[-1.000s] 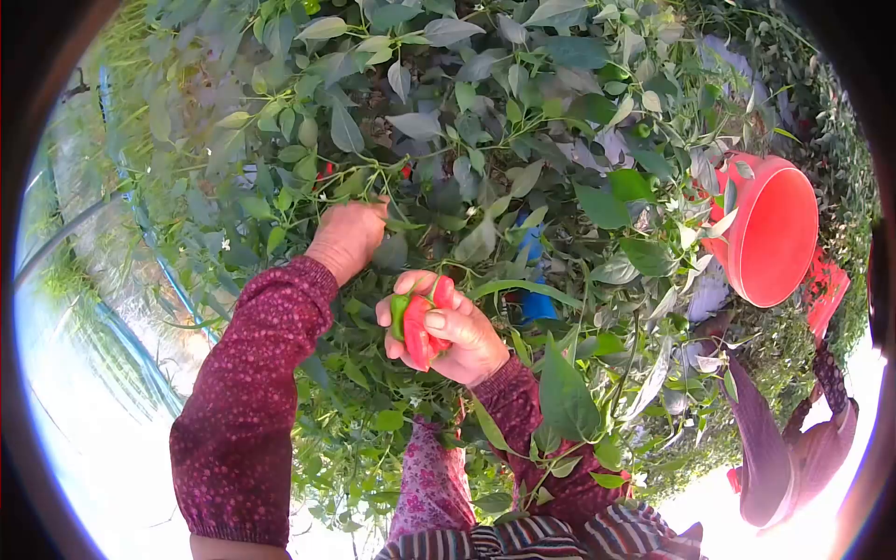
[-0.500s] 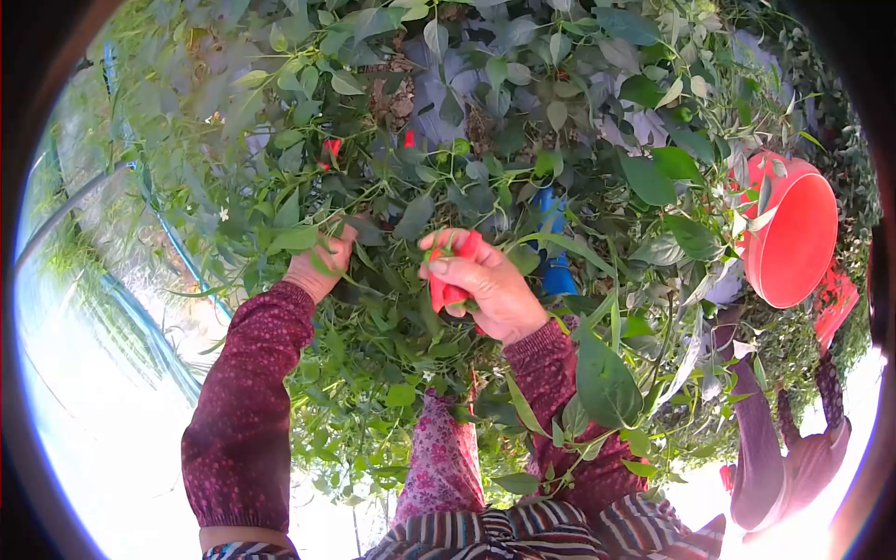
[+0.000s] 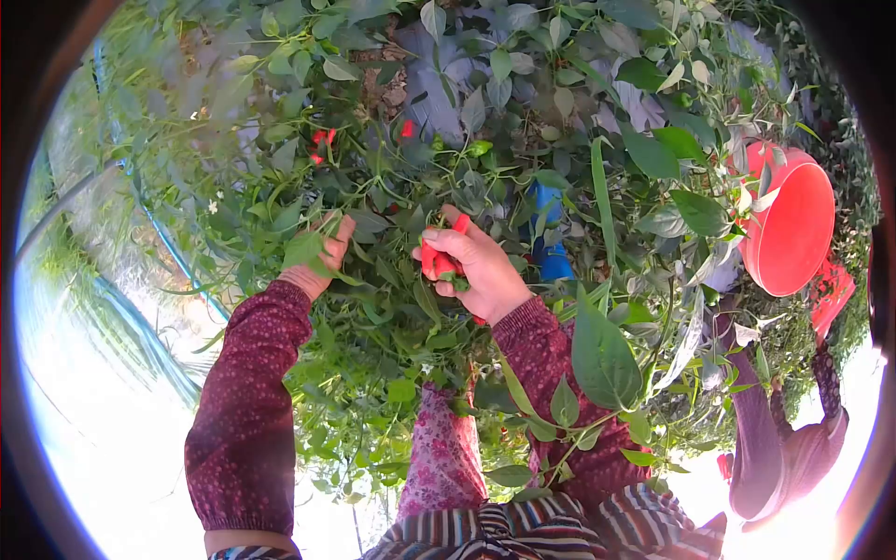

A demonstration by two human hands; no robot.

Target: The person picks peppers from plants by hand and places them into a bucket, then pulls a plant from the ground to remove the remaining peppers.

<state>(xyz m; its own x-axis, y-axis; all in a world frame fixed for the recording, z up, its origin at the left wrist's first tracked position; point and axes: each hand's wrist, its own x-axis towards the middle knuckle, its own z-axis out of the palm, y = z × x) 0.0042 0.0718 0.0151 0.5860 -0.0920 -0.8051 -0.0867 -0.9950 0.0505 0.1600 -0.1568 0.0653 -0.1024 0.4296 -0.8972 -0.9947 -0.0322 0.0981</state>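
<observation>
My right hand [image 3: 481,271] is closed around several red peppers [image 3: 436,261], whose green stems show between the fingers. My left hand [image 3: 327,252] is at the same height to the left, among the pepper plant's leaves. Its fingers are apart and partly covered by a leaf [image 3: 303,250]; I see nothing held in them. Beyond my hands, more red peppers [image 3: 322,145] hang in the foliage, with a small red one [image 3: 408,129] beside them. A green pepper [image 3: 479,147] shows a little to the right.
A red bucket [image 3: 793,224] is at the right among the plants. Something blue [image 3: 553,233], partly hidden by leaves, lies right of my right hand. At the lower right is another person's purple sleeve [image 3: 756,439]. A blue line [image 3: 168,243] runs along the left.
My right hand has turned slightly, and the peppers in it sit closer to the fingers. My left hand's fingers have spread and show more clearly. The view has shifted slightly.
</observation>
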